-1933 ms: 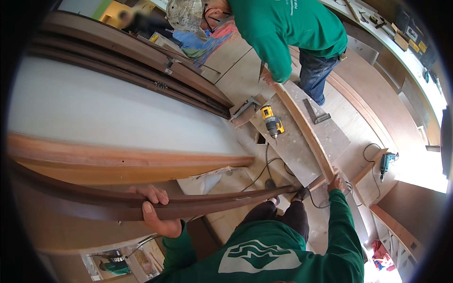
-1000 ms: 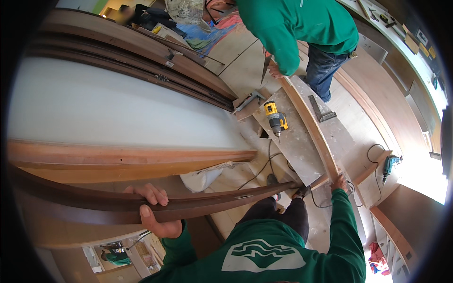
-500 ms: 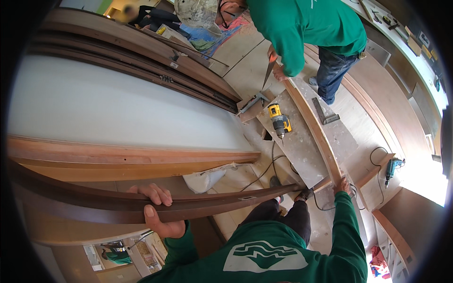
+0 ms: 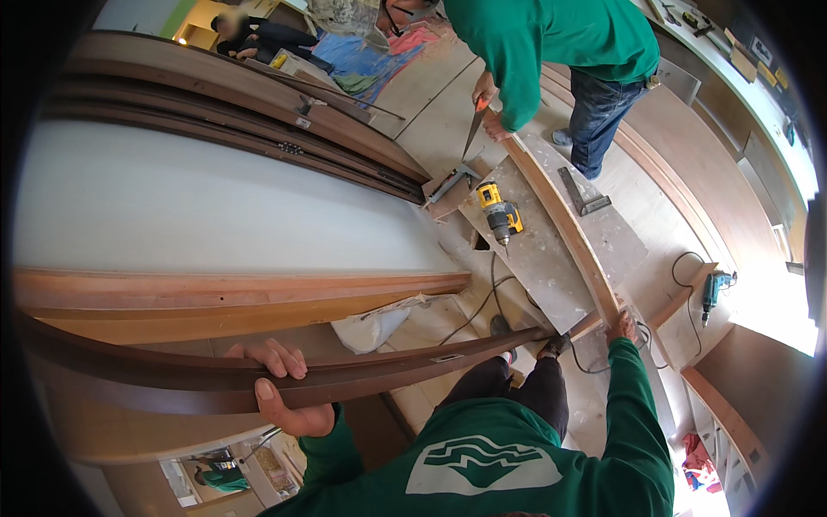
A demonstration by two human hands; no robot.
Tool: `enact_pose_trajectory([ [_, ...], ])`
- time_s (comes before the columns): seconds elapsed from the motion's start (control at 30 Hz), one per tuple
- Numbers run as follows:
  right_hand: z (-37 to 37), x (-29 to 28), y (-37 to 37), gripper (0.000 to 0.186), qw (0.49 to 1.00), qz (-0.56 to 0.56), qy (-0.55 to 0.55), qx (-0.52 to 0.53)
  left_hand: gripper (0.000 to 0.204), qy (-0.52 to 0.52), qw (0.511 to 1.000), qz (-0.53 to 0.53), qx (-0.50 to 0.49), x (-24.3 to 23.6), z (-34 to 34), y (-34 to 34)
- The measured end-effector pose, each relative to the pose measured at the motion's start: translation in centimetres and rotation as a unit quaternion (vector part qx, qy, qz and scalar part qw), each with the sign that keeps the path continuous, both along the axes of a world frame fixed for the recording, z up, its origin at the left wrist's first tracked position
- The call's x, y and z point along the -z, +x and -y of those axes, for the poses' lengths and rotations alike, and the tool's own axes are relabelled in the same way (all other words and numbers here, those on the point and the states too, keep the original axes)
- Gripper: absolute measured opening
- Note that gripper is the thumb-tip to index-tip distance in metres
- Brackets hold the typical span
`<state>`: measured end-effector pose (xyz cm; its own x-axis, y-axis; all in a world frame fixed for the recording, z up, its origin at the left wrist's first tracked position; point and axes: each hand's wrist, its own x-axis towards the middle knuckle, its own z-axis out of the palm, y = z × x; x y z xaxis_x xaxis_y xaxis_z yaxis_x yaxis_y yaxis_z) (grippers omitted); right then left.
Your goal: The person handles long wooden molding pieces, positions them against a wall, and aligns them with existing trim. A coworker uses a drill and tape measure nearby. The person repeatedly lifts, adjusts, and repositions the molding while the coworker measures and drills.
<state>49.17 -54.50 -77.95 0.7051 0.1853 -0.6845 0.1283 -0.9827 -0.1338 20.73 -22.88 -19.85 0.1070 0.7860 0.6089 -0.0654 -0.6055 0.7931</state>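
Observation:
My left hand [image 4: 280, 379] is wrapped round a long dark brown door-frame strip [image 4: 379, 376], thumb on the near side and fingers over the far side. The strip slants from the left rim towards my feet. At right, my right hand [image 4: 622, 328] grips the near end of a light wooden board [image 4: 560, 211]. The board lies across a speckled grey panel [image 4: 534, 250]. At its far end a co-worker in a green top [image 4: 586, 43] rests one hand [image 4: 497, 126] on the board. The co-worker's other hand holds a handsaw [image 4: 473, 136] with an orange handle, blade pointing down.
On the panel lie a yellow-and-black cordless drill [image 4: 499, 214] and a metal square [image 4: 586, 194]. A teal corded drill [image 4: 713, 293] is at right, its cable on the floor. A large door frame [image 4: 258, 138] stands at left. Another person [image 4: 258, 43] sits far back.
The view has shifted slightly, so most things appear a little further left. Both my hands keep their grips. The co-worker's hand on the saw shows more clearly now.

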Motion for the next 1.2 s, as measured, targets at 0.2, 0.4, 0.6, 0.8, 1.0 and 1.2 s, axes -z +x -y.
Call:
enact_pose_trajectory([
  [0.2, 0.0, -0.2, 0.0, 0.076, 1.000, 0.000, 0.003, -0.003, 0.060, 0.001, 1.000, 0.015, 0.001, 0.0, 0.1, 0.3],
  [0.4, 0.0, -0.4, 0.3, 0.068, 1.000, -0.011, 0.001, -0.001, 0.059, 0.001, 1.000, 0.009, 0.003, 0.0, 0.1, 0.4],
  [0.6, 0.0, -0.5, 0.0, 0.068, 1.000, 0.000, -0.004, -0.004, 0.056, 0.002, 1.000, 0.003, 0.001, -0.2, 0.2, 0.7],
  [0.8, 0.2, -0.1, -0.2, 0.071, 1.000, 0.008, -0.002, -0.008, 0.051, 0.005, 1.000, -0.002, 0.011, -0.1, 0.2, 0.9],
  [1.0, 0.3, 0.3, -0.4, 0.073, 1.000, 0.024, -0.002, -0.011, 0.057, 0.001, 1.000, 0.009, -0.008, -0.2, 0.3, 1.2],
  [1.2, 0.3, 0.1, -0.1, 0.070, 1.000, 0.002, -0.008, -0.005, 0.055, 0.004, 1.000, 0.006, -0.016, -0.1, 0.4, 1.5],
])
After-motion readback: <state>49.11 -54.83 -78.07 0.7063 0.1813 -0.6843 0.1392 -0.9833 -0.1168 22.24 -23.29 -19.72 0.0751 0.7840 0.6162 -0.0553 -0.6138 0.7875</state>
